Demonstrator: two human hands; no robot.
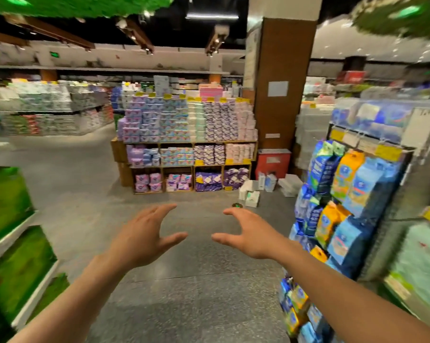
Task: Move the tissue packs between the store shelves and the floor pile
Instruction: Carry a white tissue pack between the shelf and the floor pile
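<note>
Tissue packs [251, 194] in a loose pile on the grey floor [85, 174], beside the red bin [273, 167] at the pillar [283, 58], just right of the wooden shelf unit [118, 151] full of packs. Left hand [144, 233] and right hand [250, 235] held out apart, fingers spread, empty. Rack of blue and orange bags [345, 194] on the right.

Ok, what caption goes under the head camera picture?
Open, empty left hand and right hand reach over the grey floor toward a wooden shelf of packs.
</note>
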